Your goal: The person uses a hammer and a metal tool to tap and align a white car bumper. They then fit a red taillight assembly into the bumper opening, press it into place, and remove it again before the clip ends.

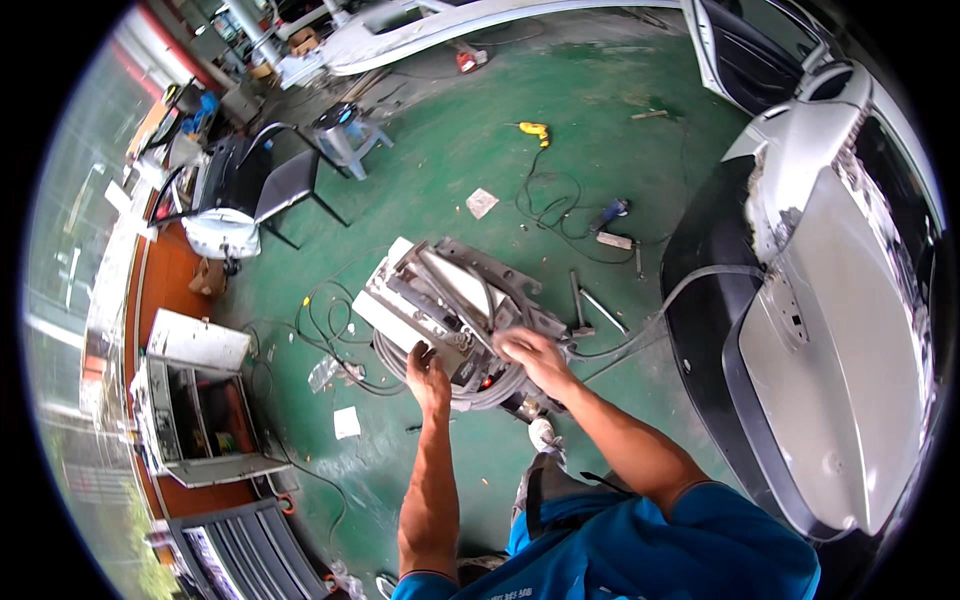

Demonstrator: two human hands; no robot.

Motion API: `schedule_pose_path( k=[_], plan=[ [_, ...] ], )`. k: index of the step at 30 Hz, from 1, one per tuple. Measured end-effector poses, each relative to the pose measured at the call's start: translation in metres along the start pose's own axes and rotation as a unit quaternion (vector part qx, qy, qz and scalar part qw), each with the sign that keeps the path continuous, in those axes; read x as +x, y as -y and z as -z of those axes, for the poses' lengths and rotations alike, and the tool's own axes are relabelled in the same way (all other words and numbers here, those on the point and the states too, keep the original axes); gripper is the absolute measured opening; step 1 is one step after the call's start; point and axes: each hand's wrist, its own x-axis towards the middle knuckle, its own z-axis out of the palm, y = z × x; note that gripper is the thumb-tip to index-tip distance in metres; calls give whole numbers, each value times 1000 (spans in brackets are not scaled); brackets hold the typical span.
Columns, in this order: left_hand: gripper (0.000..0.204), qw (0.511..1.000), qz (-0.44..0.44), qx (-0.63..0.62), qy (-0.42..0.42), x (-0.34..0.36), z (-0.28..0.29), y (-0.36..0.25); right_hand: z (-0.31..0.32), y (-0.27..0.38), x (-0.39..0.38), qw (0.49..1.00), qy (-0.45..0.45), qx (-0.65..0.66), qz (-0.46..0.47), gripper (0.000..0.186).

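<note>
A wheeled machine [415, 300] with pale panels, a long metal bar on top and coiled cable around its base stands on the floor in front of me. My left hand [428, 375] is at its near left side, fingers bent upward and apart, with nothing visible in them. My right hand [530, 355] is blurred at the right end of the machine beside the bar; its grip is unclear. A thick cable [685, 292] runs from the machine toward a silver car panel [830, 350] on the right.
Hammer-like tools [605, 310], a yellow drill [533, 130] and looped cords lie on the green floor [450, 190]. A black chair [285, 185] and a stool [350, 150] stand back left, an open metal cabinet [200, 415] and dark tool chest [240, 550] at left, a car door [760, 60] at back right.
</note>
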Motion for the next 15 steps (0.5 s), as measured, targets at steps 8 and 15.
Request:
schedule_pose_path(
  k=[8, 15],
  plan=[
    [47, 818, -173, 548, 26, 99, -93, -45, 200, -79, -251, 948, -200, -162, -185, 25],
    [36, 729, -318, 594, 122, 48, -206, -95, 259, -176, -576, 740, -453, -415, -273, 30]
  ],
)
